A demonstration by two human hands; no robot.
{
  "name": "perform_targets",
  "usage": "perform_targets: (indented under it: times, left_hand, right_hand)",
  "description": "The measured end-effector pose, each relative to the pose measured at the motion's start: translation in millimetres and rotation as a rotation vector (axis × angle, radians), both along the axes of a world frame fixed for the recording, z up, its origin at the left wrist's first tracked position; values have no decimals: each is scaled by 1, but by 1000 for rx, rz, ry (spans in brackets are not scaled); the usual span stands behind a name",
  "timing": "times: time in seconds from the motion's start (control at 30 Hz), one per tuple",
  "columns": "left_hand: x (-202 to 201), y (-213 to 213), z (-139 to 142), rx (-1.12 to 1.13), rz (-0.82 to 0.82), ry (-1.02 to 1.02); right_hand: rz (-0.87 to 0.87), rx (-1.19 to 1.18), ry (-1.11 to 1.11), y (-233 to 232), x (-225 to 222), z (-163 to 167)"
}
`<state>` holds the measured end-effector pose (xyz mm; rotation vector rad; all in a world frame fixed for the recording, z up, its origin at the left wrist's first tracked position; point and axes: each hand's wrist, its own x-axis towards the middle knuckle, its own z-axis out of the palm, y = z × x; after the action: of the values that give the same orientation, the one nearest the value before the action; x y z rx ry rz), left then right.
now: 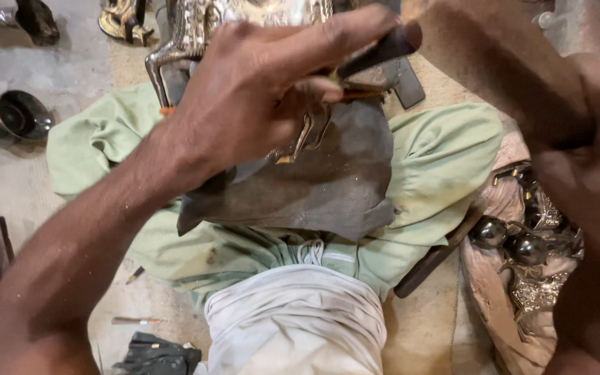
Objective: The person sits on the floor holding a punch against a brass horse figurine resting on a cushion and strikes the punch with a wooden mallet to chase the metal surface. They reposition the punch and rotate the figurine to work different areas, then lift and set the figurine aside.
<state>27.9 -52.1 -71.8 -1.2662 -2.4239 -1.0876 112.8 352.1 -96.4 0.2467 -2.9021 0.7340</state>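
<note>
A: Head view, looking down over the lap. Left hand [258,104] closed around a dark-handled tool [376,52], thumb laid along the handle, orange band showing just under the fingers. Grip reads as narrow and firm, probably for fine control.

B: And the workpiece?

A: Embossed silver metal piece [244,17], directly beyond the grip, leaning toward the person. Tool tip hidden under the fingers, so contact cannot be told.

B: What sits below the grip?

A: Dark grey pad [335,180] on a pale green cloth [439,153], likely cushioning the lap and catching filings.

B: Right hand?

A: Right hand [592,167], blurred, to the right of the grip. Cannot tell whether it holds anything. 2 shiny round metal balls [508,239] lie below it.
</note>
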Motion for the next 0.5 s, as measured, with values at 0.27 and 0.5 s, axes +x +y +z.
perform_targets:
  times: [0.27,0.5]
  left_hand:
    - [1,1,9,119,12,-131]
    - [1,1,11,144,71,-294]
  right_hand:
    - [69,-5,63,10,-22,6]
    - [-76,100,-179,3,-35,42]
